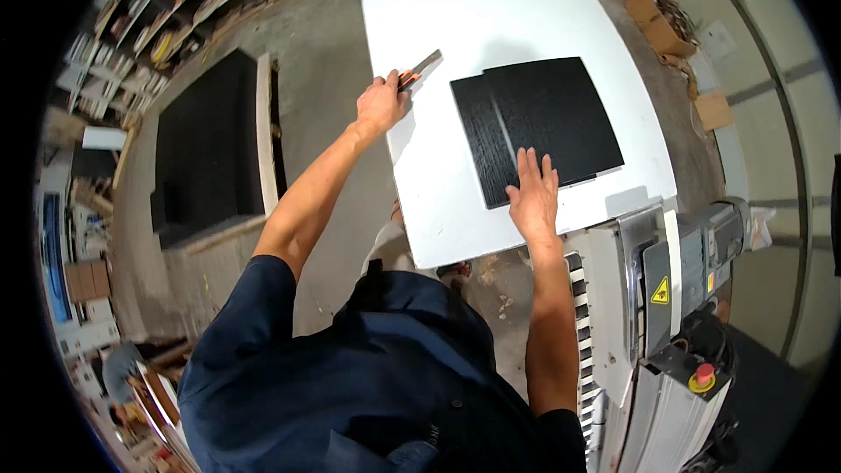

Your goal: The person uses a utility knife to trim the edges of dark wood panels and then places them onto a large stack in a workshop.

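Two black wood-grain panels (543, 118) lie overlapping on a large white board (473, 9). My right hand (533, 194) rests flat on the near edge of the panels, fingers spread. My left hand (381, 105) is stretched out to the left edge of the white board and grips a utility knife (419, 70) with an orange and grey body, its tip pointing away over the board, left of the panels.
A grey machine (674, 298) with a red button and a yellow warning label stands at the right front. A stack of dark boards (210, 149) sits on the concrete floor to the left. Shelves (175, 9) line the far left, cardboard (661, 22) lies at the far right.
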A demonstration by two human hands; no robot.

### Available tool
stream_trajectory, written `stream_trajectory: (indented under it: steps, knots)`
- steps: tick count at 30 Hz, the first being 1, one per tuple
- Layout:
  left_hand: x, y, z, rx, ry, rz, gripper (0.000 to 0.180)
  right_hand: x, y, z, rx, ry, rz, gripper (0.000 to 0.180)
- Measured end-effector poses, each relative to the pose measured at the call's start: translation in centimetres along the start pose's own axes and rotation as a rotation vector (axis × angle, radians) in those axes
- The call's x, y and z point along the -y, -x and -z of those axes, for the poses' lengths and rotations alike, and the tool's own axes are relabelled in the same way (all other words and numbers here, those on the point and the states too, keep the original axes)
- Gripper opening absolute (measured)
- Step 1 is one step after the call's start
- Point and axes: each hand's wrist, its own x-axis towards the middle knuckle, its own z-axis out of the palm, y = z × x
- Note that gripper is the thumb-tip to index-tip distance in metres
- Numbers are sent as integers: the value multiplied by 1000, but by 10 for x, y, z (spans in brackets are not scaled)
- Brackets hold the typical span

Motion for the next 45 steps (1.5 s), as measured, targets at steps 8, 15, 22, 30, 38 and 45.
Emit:
stream_trajectory:
  steps: [8, 15, 22, 30, 38, 45]
  knots:
    - [-12, -90, -23, -27, -11, -671, 74, 36, 13, -23, -238, -117, -576, 102]
    - [-67, -104, -36, 570, 301, -1021, 90, 56, 14, -37, -296, -107, -760, 113]
    - [-49, -107, -22, 441, 256, -1160, 77, 92, 18, -34, -148, -22, -827, 96]
    - [-30, -89, -29, 230, 287, -1045, 44, 115, 20, -78, -514, 180, -955, 47]
    - [-22, -90, -37, 24, 341, -1096, 25, 123, 17, -71, -566, 176, -922, 40]
    - [-22, -94, -36, -2, 395, -1153, 23, 119, 19, -66, -591, -12, -1002, 42]
